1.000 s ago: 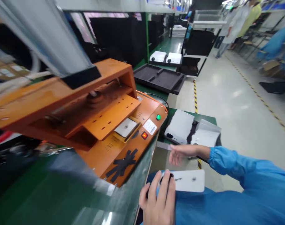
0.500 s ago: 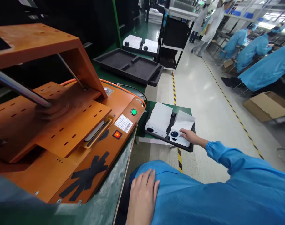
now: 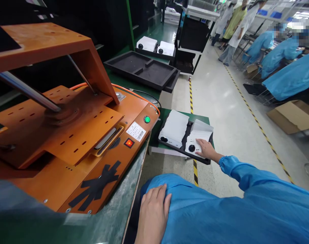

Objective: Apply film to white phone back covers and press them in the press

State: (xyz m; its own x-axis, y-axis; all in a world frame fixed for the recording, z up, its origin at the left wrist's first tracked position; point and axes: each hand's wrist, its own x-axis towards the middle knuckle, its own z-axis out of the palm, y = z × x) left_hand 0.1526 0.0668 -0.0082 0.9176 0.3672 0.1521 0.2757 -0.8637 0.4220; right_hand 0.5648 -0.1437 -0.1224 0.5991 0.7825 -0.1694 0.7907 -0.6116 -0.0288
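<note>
My left hand (image 3: 153,211) lies flat on my blue-covered thigh, fingers stretched out and holding nothing. At the end of my outstretched right arm, my right hand (image 3: 206,149) rests with fingers apart on the front of a stack of thin white panels (image 3: 193,142), beside a black round disc that looks like a phone camera ring. Its grip underneath is hidden. That stack lies in the right half of a black tray (image 3: 178,148). In the left half is another fanned stack of white panels (image 3: 175,127), also showing a black disc.
An orange press machine (image 3: 83,132) with a lit green button (image 3: 147,119) and a red switch (image 3: 129,143) fills the left bench. Behind it are dark trays (image 3: 141,69) and more white stacks (image 3: 146,44). A cardboard box (image 3: 294,115) and co-workers (image 3: 284,51) are at the right.
My right hand has shifted on the right stack, its fingers now lying over the panel to the right of the disc. The top panel's disc sits slightly differently. My left hand stays put.
</note>
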